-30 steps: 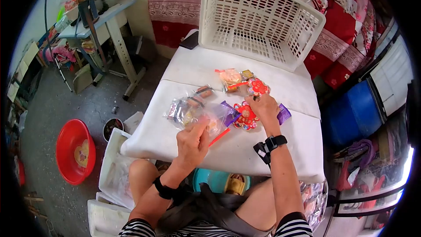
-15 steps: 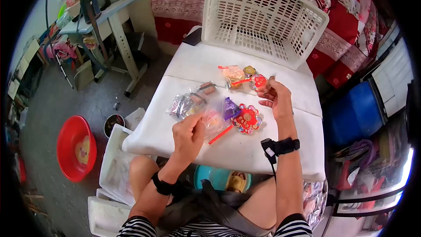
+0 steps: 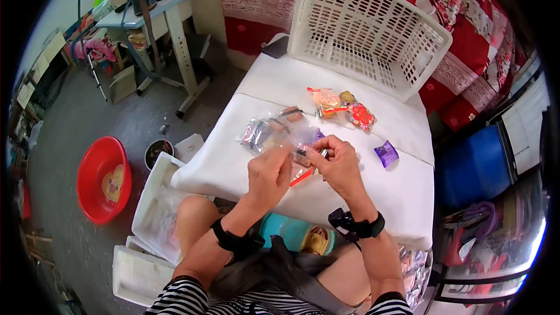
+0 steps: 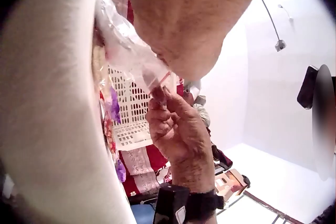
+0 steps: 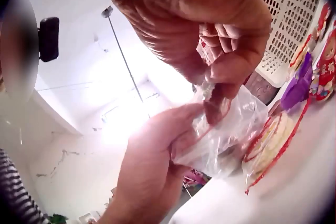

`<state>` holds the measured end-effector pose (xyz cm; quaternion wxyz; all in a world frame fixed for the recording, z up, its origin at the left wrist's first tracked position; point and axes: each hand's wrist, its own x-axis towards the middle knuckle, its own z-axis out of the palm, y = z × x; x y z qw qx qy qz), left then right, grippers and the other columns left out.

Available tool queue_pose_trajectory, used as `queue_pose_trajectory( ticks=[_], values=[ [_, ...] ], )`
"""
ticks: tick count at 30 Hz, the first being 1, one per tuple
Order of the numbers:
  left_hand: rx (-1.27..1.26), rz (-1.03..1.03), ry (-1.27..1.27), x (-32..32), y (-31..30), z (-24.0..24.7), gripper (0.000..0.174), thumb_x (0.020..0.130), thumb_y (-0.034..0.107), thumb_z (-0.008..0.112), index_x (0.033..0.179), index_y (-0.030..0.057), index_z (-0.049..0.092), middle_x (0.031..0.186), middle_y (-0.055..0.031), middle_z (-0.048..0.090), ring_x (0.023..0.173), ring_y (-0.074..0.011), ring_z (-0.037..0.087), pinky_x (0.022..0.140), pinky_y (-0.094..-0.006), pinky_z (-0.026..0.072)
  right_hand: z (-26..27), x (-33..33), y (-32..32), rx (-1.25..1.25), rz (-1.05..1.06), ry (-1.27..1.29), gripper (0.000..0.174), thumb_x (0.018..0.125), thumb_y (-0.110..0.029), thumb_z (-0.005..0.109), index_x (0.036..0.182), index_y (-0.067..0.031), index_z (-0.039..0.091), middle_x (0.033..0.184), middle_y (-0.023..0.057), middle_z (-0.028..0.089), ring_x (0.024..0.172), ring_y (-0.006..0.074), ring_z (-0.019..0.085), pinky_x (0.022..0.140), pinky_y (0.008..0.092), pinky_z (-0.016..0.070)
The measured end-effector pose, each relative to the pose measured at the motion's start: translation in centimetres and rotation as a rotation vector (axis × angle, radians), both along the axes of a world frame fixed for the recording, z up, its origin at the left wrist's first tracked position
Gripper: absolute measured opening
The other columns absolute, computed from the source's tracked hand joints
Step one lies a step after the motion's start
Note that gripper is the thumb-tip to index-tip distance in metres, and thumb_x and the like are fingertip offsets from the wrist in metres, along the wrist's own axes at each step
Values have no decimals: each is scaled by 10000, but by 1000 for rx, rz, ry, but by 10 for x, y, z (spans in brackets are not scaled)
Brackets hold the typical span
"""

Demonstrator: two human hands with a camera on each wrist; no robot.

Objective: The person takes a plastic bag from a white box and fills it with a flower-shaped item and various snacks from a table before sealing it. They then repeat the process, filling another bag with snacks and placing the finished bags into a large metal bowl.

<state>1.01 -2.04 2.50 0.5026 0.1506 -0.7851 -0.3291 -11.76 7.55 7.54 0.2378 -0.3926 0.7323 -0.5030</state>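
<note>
My left hand (image 3: 269,176) pinches the edge of a clear plastic bag (image 5: 233,134) above the white-covered table. At the bag's mouth, my right hand (image 3: 341,169) holds a small wrapped item (image 5: 207,90) between thumb and fingers; the two hands nearly meet. Behind and left of them lie several small wrapped packets (image 3: 255,131). A purple packet (image 3: 386,154) lies alone to the right. Farther back, a red flower-shaped item (image 3: 360,116) rests beside a pink-and-yellow packet (image 3: 326,99). In the right wrist view, a red-edged packet (image 5: 275,142) lies under the bag.
A white plastic crate (image 3: 361,35) lies on its side at the table's back, with a dark phone-like object (image 3: 276,47) near its left corner. On the floor at left are a red basin (image 3: 105,179) and white foam boxes (image 3: 143,274). A blue barrel (image 3: 475,166) stands at right.
My right hand has moved from the table's right side down and left to the bag, with a small item in its fingers. The head view has shifted slightly.
</note>
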Motion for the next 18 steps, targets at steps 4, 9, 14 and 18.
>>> queue_pose_trajectory(
  ticks=[4,9,14,18],
  values=[
    [-103,-2,40,-3,3,1,229,754,-85,548,968,-29,609,741,-166,616,599,-276,613,524,-310,467,-31,8,-19,-162,74,-111,126,830,-69,559,931,-6,600,715,45,607,575,86,535,510,231,457],
    [-44,35,19,3,-6,-1,196,784,-62,548,971,-36,602,736,-156,617,601,-268,612,526,-309,468,-32,13,-23,108,401,-76,203,874,-71,484,1037,9,576,792,80,624,586,118,549,507,253,467],
    [-19,16,28,4,-6,-1,165,814,-40,549,968,-24,607,725,-150,612,584,-230,606,514,-286,453,-25,18,-25,59,261,-250,194,848,-65,525,1011,0,608,759,55,627,560,92,534,492,237,454],
    [-8,-3,67,5,-7,3,249,727,-79,548,964,-14,589,683,-157,572,557,-307,573,495,-343,442,-20,10,-28,62,148,-266,168,794,-45,544,902,-1,664,706,31,626,522,57,510,446,209,430]
  ],
)
